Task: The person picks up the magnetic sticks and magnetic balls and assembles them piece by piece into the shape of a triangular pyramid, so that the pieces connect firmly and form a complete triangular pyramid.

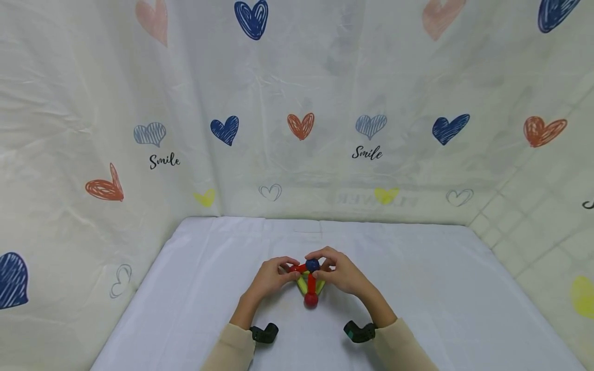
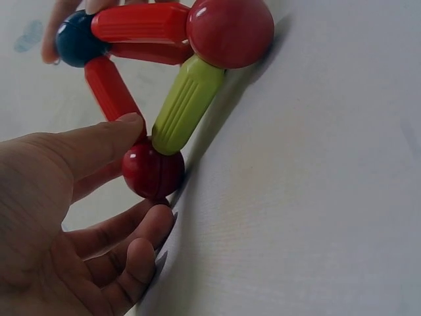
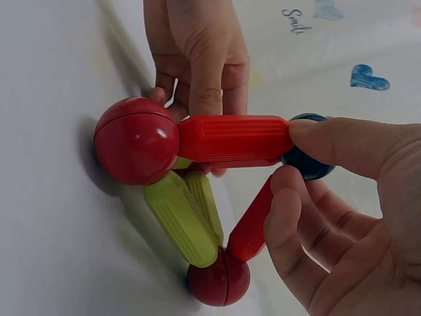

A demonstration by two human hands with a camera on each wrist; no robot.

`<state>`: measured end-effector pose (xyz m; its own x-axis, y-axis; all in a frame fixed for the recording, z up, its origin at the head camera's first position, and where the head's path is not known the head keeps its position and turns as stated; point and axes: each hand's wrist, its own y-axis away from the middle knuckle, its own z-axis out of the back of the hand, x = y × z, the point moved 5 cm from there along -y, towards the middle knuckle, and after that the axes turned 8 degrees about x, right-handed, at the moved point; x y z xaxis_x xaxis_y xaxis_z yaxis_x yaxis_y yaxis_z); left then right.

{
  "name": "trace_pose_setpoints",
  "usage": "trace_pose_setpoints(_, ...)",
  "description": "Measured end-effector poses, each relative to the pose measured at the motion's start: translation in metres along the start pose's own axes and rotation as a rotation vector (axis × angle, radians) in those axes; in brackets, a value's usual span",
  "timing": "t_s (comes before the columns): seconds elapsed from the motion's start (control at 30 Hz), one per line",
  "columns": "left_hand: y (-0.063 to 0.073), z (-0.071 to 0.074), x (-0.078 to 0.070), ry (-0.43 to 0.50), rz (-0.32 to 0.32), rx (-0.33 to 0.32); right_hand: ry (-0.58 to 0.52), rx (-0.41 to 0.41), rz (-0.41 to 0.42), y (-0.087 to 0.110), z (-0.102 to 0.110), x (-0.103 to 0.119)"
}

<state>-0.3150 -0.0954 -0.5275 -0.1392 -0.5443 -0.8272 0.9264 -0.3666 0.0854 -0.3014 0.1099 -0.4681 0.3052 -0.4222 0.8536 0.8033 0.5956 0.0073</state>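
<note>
A small pyramid of magnetic balls and rods stands on the table between both hands. Its top is a blue ball (image 1: 313, 265), from which red rods (image 3: 233, 139) slope down to red balls. Yellow-green rods (image 2: 187, 105) join the red balls low down, near the cloth. My left hand (image 1: 270, 275) holds the left red ball (image 2: 154, 171), the thumb lying at the lower end of its red rod. At the top, my right hand (image 1: 343, 270) grips the blue ball, thumb against its joint with a rod. The front red ball (image 1: 311, 300) rests untouched, nearest me.
A white cloth (image 1: 195, 319) covers the table. Behind it and at both sides hangs a pale curtain (image 1: 325, 77) printed with hearts and "Smile". Dark wrist cameras (image 1: 265, 333) sit on both forearms, close above the cloth.
</note>
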Motion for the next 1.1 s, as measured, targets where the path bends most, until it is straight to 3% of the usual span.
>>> trace_pose_setpoints(0.5, 0.000, 0.000, -0.001, -0.010, 0.012, -0.007, -0.038, 0.006, 0.041, 0.001, -0.002, 0.000)
trace_pose_setpoints(0.77, 0.000, 0.000, -0.001, -0.052, 0.008, -0.002, 0.031, 0.005, 0.032, 0.003, 0.001, -0.005)
trace_pose_setpoints(0.97, 0.000, 0.000, 0.000, -0.040, 0.014, -0.014, 0.126, -0.042, -0.042, 0.005, 0.011, -0.016)
trace_pose_setpoints(1.1, 0.001, 0.000, 0.000, -0.052, 0.020, -0.049, 0.176, -0.025, -0.110, 0.008, 0.018, -0.026)
